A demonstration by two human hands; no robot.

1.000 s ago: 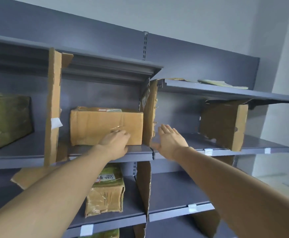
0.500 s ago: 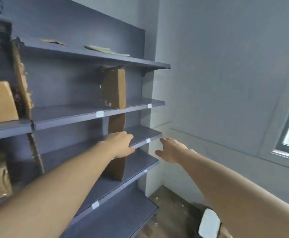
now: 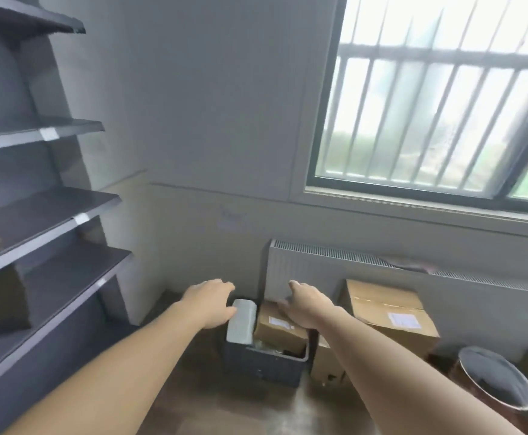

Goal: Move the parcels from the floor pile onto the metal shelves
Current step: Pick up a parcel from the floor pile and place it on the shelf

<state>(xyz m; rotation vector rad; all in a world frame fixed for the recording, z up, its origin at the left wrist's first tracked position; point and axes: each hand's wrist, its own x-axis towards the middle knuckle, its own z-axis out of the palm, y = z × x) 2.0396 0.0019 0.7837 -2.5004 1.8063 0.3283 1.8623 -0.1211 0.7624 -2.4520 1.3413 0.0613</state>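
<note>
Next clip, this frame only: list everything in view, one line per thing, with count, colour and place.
metal shelves: one unit, four boards visible, dark grey, far left
cardboard dividers: two pieces partly visible, brown, on the lower shelves at the left edge
crate: one, dark grey, on the floor below the hands
grey parcel: one, pale grey, standing in the crate's left side
small cardboard parcel: one, brown with white label, in the crate
large cardboard parcel: one, brown with white label, against the radiator
radiator: one, white, under the window
window: one, barred, upper right
bin: one, round, dark, lower right
left hand: one, empty, over the grey parcel
right hand: one, empty, over the small cardboard parcel
</note>
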